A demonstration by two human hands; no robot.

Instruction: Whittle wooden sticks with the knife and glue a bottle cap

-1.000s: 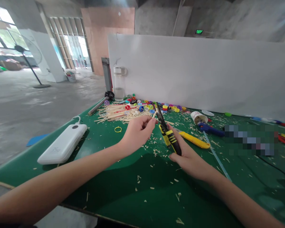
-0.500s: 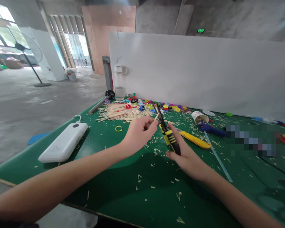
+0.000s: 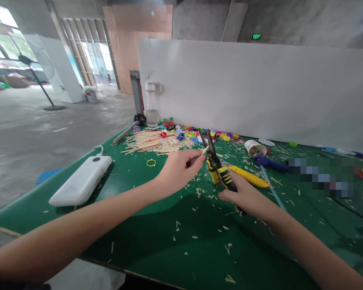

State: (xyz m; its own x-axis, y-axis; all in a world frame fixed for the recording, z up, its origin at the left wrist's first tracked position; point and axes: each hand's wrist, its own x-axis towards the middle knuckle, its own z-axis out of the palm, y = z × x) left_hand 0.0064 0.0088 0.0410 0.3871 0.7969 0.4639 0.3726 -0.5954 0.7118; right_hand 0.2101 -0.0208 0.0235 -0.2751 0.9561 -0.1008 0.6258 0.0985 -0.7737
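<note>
While a short pale stick (image 3: 205,150) stands out from the pinched thumb and fingers of the left hand (image 3: 180,171), its free tip lies at the blades of the black-and-yellow pliers (image 3: 220,167); whether tip and metal touch, cannot tell. Stick is above the middle of the green table (image 3: 157,249), pointing up and to the right. Right hand (image 3: 245,195) wrapped round the plier handles, tool tilted with its nose up and away from the person; its two blades stand apart at the ends.

Just beyond the right hand, partly hidden by it: a yellow ribbed-handled cutter (image 3: 251,177). Pale shavings (image 3: 199,191) scattered below and around both hands. Left of the left hand, a thin yellow ring (image 3: 151,162) lies flat.

Farther back, a loose heap of sticks (image 3: 142,141), some red, with coloured plastic caps (image 3: 225,137) beside and behind it. To the right, a paper cup (image 3: 250,144) on its side, near a blue-handled tool (image 3: 272,164). Near the left edge, a white power bank (image 3: 81,181) with cable. At the back, a clear bottle (image 3: 152,106) upright before a white panel (image 3: 254,88).
</note>
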